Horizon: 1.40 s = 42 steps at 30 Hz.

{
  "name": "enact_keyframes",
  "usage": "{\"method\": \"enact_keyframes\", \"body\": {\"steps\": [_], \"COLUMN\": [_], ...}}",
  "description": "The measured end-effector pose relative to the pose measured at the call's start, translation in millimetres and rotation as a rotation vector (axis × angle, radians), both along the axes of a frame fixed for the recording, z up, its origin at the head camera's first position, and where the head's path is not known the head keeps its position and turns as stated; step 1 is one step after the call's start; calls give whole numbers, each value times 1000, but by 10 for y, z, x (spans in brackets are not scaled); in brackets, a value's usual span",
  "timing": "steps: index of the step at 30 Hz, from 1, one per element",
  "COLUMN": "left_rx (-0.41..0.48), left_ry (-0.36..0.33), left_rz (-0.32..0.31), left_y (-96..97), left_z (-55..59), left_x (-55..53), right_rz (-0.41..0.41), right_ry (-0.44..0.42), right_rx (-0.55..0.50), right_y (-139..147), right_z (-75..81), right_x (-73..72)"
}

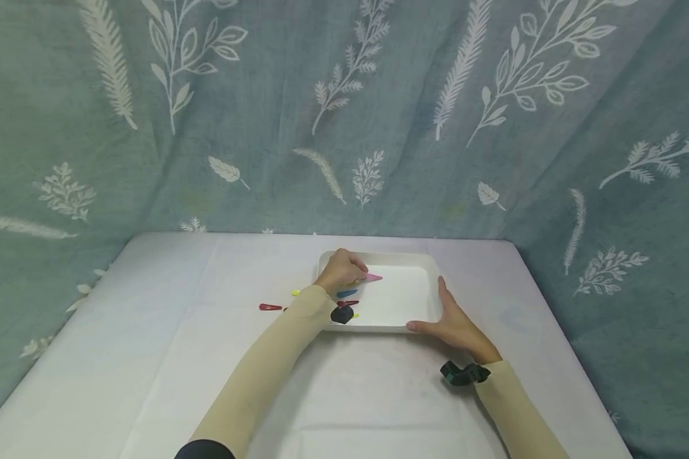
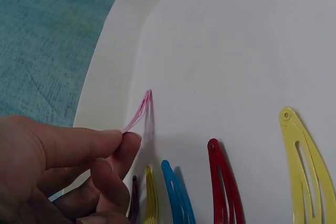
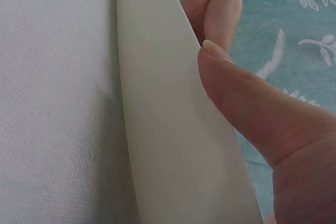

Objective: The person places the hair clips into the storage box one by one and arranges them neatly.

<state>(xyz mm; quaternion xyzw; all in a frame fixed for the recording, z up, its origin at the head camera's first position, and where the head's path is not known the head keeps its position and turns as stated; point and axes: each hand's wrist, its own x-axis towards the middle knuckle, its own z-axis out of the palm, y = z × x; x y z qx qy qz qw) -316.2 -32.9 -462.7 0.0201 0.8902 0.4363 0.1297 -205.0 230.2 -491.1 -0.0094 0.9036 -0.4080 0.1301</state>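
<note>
My left hand [image 1: 340,271] is over the left part of a white tray [image 1: 379,329], pinching a pink snap hair clip [image 2: 139,112] between thumb and fingertips. The clip's narrow end points away from the hand, tilted above the tray floor. Beside it in the left wrist view lie a dark clip [image 2: 134,198], a yellow clip [image 2: 151,195], a blue clip [image 2: 177,192], a red clip [image 2: 223,184] and a larger-looking pale yellow clip [image 2: 303,166], in a row. My right hand [image 1: 456,324] spans the tray's near right corner, thumb against the front wall, fingers fairly straight along the right side.
Left of the tray, on the white-covered table [image 1: 166,357], lie another red clip [image 1: 270,307] and a yellow one [image 1: 295,292]. The left forearm partly hides that area. Behind the table hangs a blue-green leaf-patterned cloth [image 1: 275,127].
</note>
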Motion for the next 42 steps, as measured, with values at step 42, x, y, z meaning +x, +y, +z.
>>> {"method": "enact_keyframes", "body": {"steps": [42], "left_rx": [-28], "left_ry": [157], "left_rz": [-53], "left_y": [-117], "left_z": [283], "left_x": [125], "right_rz": [-24], "right_ry": [-14], "right_rx": [4], "right_y": [-12], "right_z": [-5], "right_x": [-33]}}
